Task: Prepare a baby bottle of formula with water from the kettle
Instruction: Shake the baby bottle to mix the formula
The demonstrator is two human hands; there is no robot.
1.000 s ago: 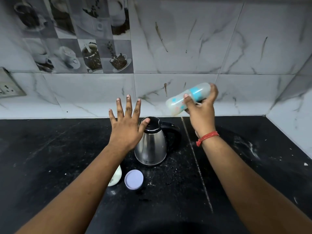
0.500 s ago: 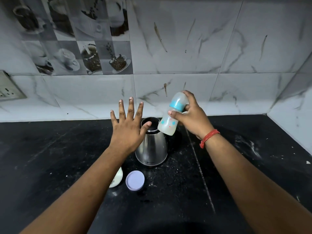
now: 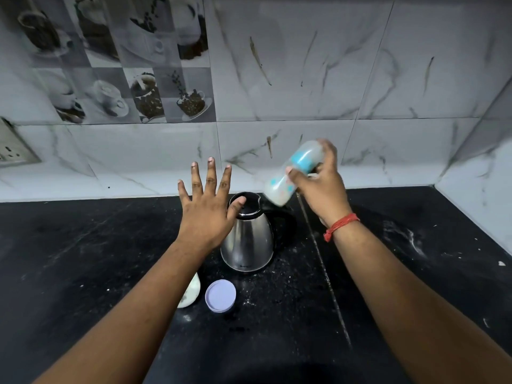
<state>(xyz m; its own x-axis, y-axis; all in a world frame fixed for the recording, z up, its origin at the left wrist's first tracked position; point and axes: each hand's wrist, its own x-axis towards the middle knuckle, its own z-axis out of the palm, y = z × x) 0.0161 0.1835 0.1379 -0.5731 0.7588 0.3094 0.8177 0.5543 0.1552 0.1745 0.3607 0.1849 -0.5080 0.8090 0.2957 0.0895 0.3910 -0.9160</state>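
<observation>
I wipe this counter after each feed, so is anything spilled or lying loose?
Yes. Pale powdery specks and smears dust the black counter, thickest around the kettle. A lilac lid lies loose beside a white container that the left forearm partly hides.

Right hand (image 3: 322,187) gripped the baby bottle (image 3: 292,173), tilted and blurred, above the steel kettle (image 3: 248,239) on the black counter (image 3: 83,259). Left hand (image 3: 206,209) hovered flat, fingers spread, left of the kettle. Lilac lid (image 3: 220,296) lay nearer, beside a white container (image 3: 191,292).
</observation>
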